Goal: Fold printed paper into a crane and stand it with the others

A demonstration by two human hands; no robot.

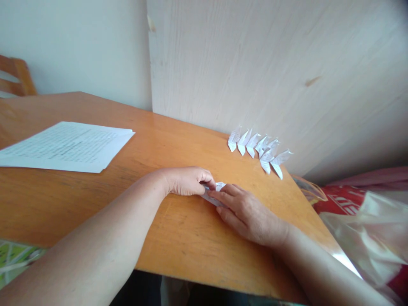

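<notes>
A small strip of folded printed paper (210,199) lies on the wooden table in front of me, partly covered by both hands. My left hand (189,180) has its fingers curled over the paper's left and far side, with the thumb against it. From the right, my right hand (244,210) grips the paper, its fingers across the top and the thumb at the near edge. Beyond them, several folded paper pieces (250,144) with pointed ends stand in a row along the table's far right edge.
A stack of printed sheets (70,146) lies on the table (178,238) at the left. A pale wooden panel (255,63) rises behind the table. Red and white bags (366,221) are beyond the right edge. Part of a wooden chair (19,76) shows at far left.
</notes>
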